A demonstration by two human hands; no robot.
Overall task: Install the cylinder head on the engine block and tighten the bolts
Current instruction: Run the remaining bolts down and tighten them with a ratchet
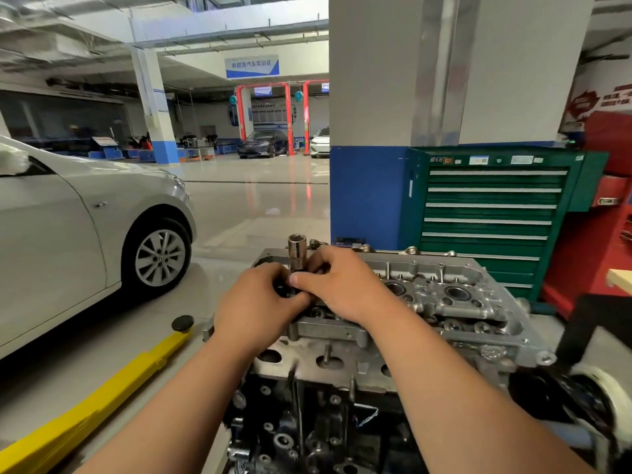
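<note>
An aluminium cylinder head (441, 295) sits on top of a dark engine block (307, 425) in the lower middle of the head view. A steel socket (296, 252) stands upright, open end up, at the head's left end. My left hand (254, 309) and my right hand (337, 285) meet just below it. The fingers of both curl round the socket's lower part and a dark piece under it. What the socket sits on is hidden by my fingers.
A silver car (78, 230) is parked at the left. A yellow lift arm (102, 398) with a black pad lies on the floor beside the engine. Behind the engine are a white and blue pillar (372, 131), a green tool cabinet (492, 213) and a red cabinet (605, 234).
</note>
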